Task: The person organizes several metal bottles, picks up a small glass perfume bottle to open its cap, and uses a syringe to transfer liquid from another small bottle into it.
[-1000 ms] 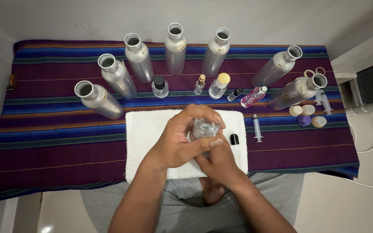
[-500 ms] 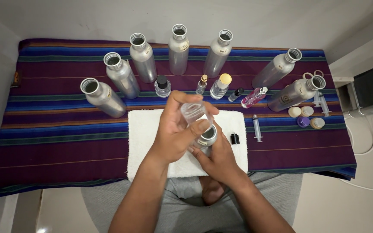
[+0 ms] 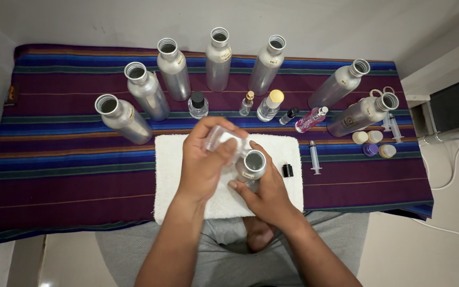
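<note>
- Striped purple, blue and orange cloth covers the desk, which stands against a pale wall, and a white towel lies on the cloth at the near edge, in front of the seated person.
- Over the towel, the right hand is wrapped around a metal bottle, holding it upright with its open mouth facing up.
- Just left of that mouth, the left hand is curled around a small clear cap, gripped in the fingers and tilted; the cap is close to the bottle's neck, though whether the two touch cannot be told.
- A small black cap sits at the towel's right edge, just beside the right hand.
- Further right, a syringe lies on the cloth.
- Behind the towel stands a row of small bottles: a clear one with a black top, a thin one with a gold top, a rounder one with a yellow cap, a tiny dark vial and a pink-filled bottle lying tilted.
- Seven open aluminium bottles stand in an arc behind those, from far left to far right.
- Near the right edge of the cloth, a cluster of round caps in cream and purple rests beside two more syringes.
- Grey trousers show below the desk edge.
</note>
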